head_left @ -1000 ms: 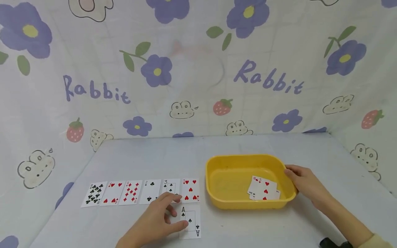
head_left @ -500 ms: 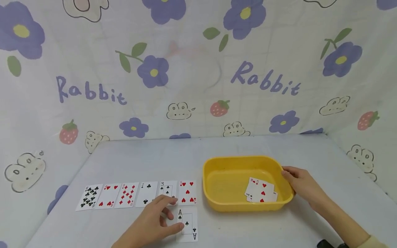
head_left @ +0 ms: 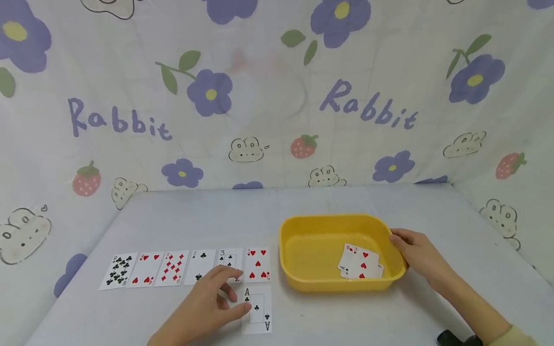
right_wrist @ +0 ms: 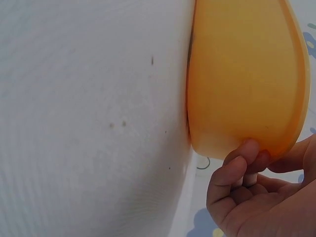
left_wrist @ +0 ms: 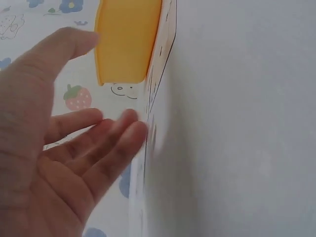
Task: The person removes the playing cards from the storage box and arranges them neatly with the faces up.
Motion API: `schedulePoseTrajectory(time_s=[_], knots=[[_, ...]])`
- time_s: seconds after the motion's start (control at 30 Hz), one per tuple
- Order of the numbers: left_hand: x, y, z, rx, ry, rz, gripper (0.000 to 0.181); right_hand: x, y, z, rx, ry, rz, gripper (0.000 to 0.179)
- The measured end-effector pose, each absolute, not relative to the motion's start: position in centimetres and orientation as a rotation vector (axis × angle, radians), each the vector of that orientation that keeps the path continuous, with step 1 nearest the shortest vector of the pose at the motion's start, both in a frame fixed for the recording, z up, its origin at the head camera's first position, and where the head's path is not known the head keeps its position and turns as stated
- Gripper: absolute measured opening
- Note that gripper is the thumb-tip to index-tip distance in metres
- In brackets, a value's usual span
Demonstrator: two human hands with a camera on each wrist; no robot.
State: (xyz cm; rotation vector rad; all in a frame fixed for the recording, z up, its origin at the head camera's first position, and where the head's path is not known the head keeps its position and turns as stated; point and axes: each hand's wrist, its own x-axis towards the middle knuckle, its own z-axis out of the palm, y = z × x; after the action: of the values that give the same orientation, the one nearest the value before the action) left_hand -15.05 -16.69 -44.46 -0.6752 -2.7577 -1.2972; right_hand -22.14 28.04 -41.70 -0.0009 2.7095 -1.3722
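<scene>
My left hand [head_left: 207,300] is over the playing cards, thumb overlapping the left side of the ace of clubs [head_left: 257,321] in the head view; contact is not clear. Its relaxed fingers partly cover the three of clubs [head_left: 227,257] and two of clubs [head_left: 201,262]. The left wrist view shows nothing between thumb and fingers. My right hand [head_left: 421,257] grips the right end of a yellow plastic tub [head_left: 309,259], thumb at the rim and fingers curled against the outer wall in the right wrist view. Inside, a few overlapping cards [head_left: 365,264] lie face up at the right.
The face-up row continues with a five of hearts [head_left: 258,264], a nine of diamonds [head_left: 172,268], a four of hearts [head_left: 146,269] and a many-pip clubs card [head_left: 118,271]. A black object [head_left: 459,339] sits at the front right. A patterned cloth [head_left: 277,96] hangs behind the table.
The head view has drifted, so the scene sits slightly further left. Both hands, the tub and the cards keep nearly the same places relative to each other.
</scene>
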Motion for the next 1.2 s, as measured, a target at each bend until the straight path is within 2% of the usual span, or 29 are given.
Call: schedulePoseTrajectory(time_s=[0.2, 0.33, 0.53, 0.77, 1.2], knots=[[-15.1, -13.9, -42.5, -0.771, -2.594, -1.213, 0.047, -22.2, 28.0, -41.4, 0.055, 2.683, -1.381, 0.055], [-16.2, -10.7, -40.1, -0.929, -2.552, -1.148, 0.05, -22.2, 27.9, -41.4, 0.059, 2.675, -1.388, 0.055], [-20.1, -4.8, -37.8, -1.12, -2.685, -1.154, 0.059, -22.3, 28.0, -41.5, 0.061, 2.678, -1.386, 0.056], [-24.3, 0.6, -38.9, -1.278, -2.907, -1.086, 0.073, -22.3, 28.0, -41.6, 0.05, 2.681, -1.396, 0.054], [-26.8, 4.3, -42.1, -1.347, -3.024, -0.919, 0.081, -22.3, 28.3, -41.5, 0.043, 2.683, -1.411, 0.053]])
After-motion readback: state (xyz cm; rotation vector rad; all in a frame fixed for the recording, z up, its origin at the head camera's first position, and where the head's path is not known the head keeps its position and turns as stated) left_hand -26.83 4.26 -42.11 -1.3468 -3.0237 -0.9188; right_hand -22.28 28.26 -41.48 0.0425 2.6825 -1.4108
